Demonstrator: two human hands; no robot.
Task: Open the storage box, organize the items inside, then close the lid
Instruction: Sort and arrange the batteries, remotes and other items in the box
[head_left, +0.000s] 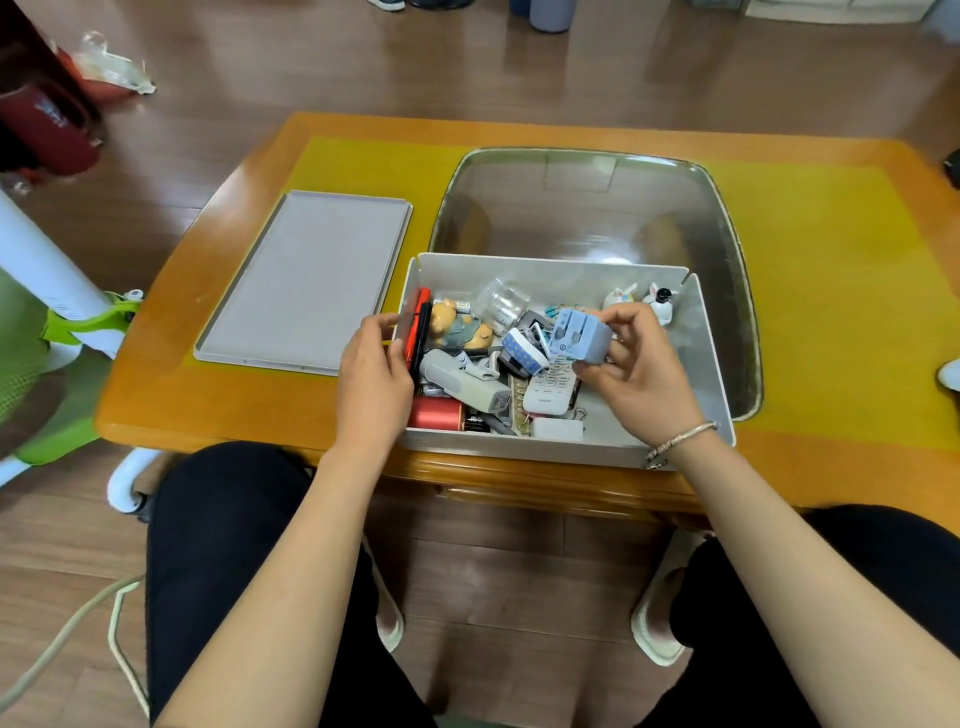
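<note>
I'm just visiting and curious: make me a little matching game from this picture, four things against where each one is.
Things:
1. lid
2. blue charger plug
3. red spool
4. rabbit figurines

Places:
A. box's far right corner
B. flat on the table, left of the box
C. box's near left corner
D. held in the right hand

Pairs: 1-B, 2-D, 3-C, 4-A

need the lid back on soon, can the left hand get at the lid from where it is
Probably yes. The lid lies flat on the table just left of the storage box, nothing on it, and the left hand sits at the box's left wall, so the way looks free.
</note>
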